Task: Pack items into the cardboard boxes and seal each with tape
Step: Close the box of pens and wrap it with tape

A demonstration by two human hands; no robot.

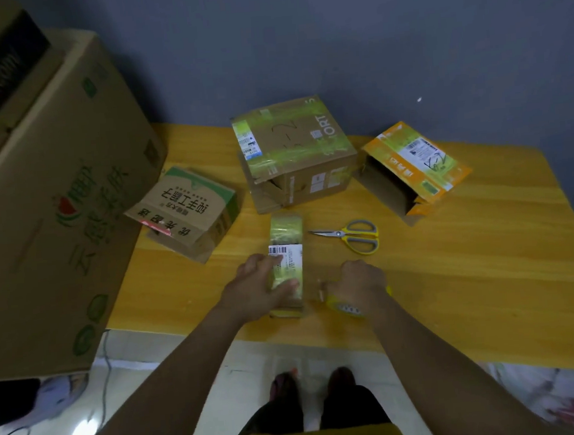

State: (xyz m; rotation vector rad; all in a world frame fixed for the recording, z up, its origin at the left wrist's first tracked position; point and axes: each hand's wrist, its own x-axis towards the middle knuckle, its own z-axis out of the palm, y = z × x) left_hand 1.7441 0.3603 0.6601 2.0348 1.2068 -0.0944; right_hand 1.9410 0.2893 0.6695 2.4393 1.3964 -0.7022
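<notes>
Left hand (262,288) is pressing flat on the small box (288,268); right hand (358,285) is gripping the tape roll (346,307). Advice: keep tape taut, aligned along seam.

A single wide-angle head camera is looking forward and steeply down from above the standing person, taking in the near edge of the surface (454,272), both forearms, and the floor below.
</notes>
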